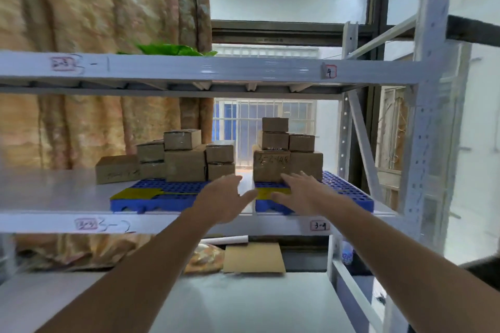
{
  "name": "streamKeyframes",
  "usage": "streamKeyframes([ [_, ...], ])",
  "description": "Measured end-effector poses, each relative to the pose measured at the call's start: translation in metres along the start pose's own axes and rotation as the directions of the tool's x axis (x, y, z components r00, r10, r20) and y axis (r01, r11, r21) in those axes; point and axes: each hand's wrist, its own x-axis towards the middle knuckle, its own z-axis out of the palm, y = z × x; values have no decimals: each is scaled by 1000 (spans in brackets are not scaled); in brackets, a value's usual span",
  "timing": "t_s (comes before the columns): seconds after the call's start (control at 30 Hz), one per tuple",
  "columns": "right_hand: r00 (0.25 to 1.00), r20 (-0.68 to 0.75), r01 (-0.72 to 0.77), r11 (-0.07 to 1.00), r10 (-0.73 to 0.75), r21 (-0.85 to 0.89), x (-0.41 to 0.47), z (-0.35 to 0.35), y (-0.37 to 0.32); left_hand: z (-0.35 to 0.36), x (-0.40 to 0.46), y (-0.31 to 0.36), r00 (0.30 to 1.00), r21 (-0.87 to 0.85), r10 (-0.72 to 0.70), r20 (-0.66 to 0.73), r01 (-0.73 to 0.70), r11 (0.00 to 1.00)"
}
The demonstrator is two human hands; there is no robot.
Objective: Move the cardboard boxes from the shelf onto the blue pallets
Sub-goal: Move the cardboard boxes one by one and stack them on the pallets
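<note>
Both hands reach in empty, fingers spread: the left hand [224, 199] over the near edge of the left blue pallet [162, 194], the right hand [296, 190] just short of the large labelled box [271, 165] on the right blue pallet [349, 194]. Most cardboard boxes already sit stacked on the pallets; one box [117, 169], well left of the left hand, appears to rest on the bare shelf [48, 192]. Probably that one needs gripping next.

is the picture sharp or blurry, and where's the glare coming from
Head view: motion blur smears the curtain and the shelf beam; the window behind the cardboard boxes blows out white, leaving them backlit and dim; wide-angle distortion tilts the rack upright; both the left hand and right hand are soft-edged.
</note>
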Motion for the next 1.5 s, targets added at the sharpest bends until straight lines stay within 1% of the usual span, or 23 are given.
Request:
streamKeyframes([
  [0.1, 999, 24, 34, 999, -35, 35, -10, 10, -29, -6, -35, -16, 998, 53, -51, 34, 49, 997],
  [0.27, 990, 24, 141, 990, -141, 18, -19, 12, -94, -40, -82, -63, 991, 90, -135, -3, 135, 987],
  [0.4, 976, 22, 215, 976, -216, 20, -16, 9, -164, -72, -119, -114, 978, 92, -202, -61, 207, 974],
  [0.57, 947, 33, 317, 946, -320, 61, -1, 17, -263, -113, -163, -188, 963, 108, -254, -93, 263, 959],
  [0.7, 935, 50, 345, 933, -352, 104, 12, 27, -337, -136, -187, -257, 950, 143, -299, -92, 310, 940],
  [0.83, 927, 50, 364, 924, -372, 112, 23, 36, -392, -152, -201, -308, 941, 138, -327, -82, 336, 932],
  [1.0, 930, 67, 353, 930, -361, 99, 54, 43, -431, -159, -196, -349, 941, 86, -330, -71, 336, 938],
  [1.13, 931, 62, 350, 927, -360, 139, 87, 53, -451, -159, -175, -377, 943, 68, -320, -86, 326, 943],
  [1.37, 946, 14, 312, 924, -323, 222, 157, 71, -466, -155, -117, -422, 944, 55, -327, -50, 329, 943],
  [1.43, 947, 3, 311, 922, -321, 230, 179, 73, -466, -154, -98, -432, 942, 31, -335, -28, 336, 941],
  [1.5, 957, 9, 275, 923, -288, 268, 198, 72, -466, -153, -77, -439, 936, -25, -352, -20, 352, 936],
])
